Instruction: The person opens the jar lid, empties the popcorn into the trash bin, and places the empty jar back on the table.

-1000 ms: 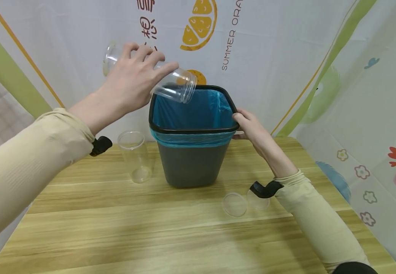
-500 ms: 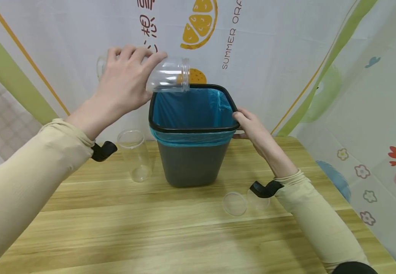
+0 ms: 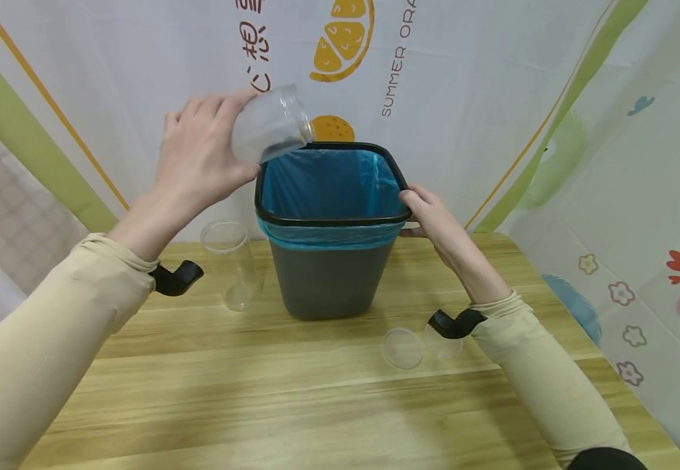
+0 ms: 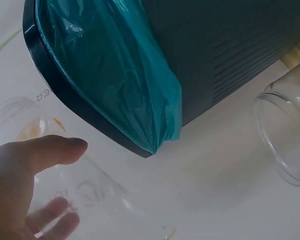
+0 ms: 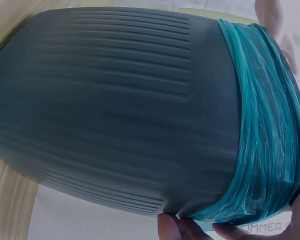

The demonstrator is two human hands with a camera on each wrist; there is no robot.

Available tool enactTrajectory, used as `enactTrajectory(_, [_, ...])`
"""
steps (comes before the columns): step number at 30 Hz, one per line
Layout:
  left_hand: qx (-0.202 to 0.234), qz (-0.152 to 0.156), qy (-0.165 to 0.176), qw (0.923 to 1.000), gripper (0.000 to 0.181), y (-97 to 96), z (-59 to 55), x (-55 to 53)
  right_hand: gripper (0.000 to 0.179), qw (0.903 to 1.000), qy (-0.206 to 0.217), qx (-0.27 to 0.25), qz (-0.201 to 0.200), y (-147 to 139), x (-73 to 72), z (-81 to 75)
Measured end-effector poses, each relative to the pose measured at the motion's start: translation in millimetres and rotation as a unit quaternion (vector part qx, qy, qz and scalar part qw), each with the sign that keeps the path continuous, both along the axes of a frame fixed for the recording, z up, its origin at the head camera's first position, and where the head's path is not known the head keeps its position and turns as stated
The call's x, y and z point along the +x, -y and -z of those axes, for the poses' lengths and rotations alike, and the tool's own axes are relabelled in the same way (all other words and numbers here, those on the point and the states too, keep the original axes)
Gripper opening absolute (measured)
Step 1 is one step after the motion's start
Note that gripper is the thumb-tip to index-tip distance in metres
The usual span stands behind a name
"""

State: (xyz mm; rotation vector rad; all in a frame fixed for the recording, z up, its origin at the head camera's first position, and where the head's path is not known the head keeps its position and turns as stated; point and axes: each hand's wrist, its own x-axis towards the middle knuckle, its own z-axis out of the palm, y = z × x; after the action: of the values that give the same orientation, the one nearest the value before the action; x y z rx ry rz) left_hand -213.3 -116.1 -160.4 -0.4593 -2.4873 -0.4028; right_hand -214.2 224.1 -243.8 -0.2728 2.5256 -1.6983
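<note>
My left hand (image 3: 195,150) grips a clear plastic jar (image 3: 266,124) by its side, just above the left edge of the bin. The jar lies tilted, its uncapped mouth pointing right and somewhat upward; I see nothing distinct inside. In the left wrist view the thumb (image 4: 57,150) and fingertips show around the see-through jar. A dark grey trash bin (image 3: 330,281) stands upright on the table, lined with a blue bag (image 3: 328,239). On the bin's right side my right hand (image 3: 434,219) holds its black rim, thumb on top and fingers beneath. The bin's bottom inside is hidden.
A second clear jar (image 3: 228,264), uncapped and upright, stands left of the bin. Two clear round lids, a nearer lid (image 3: 403,348) and a partly covered lid (image 3: 447,344), lie on the wooden table (image 3: 292,405). A printed curtain (image 3: 463,78) hangs behind.
The jar's mouth has swung from pointing down into the bin, through level, to slightly upward. My left hand has shifted a little left and down. The right hand and bin stay put.
</note>
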Motion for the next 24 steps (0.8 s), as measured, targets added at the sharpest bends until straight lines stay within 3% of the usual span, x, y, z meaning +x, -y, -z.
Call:
enactTrajectory(14, [0.068,-0.013,0.025,0.9972,0.095,23.5,21.9,4.0,0.061,1.0,0.001,-0.004,0.002,1.3,0.7,2.1])
enactTrajectory(24, [0.13,-0.03,0.044,0.9901,0.096,43.5,39.6,11.7,0.058,0.9998,-0.004,-0.006,0.016,2.7,1.2,2.8])
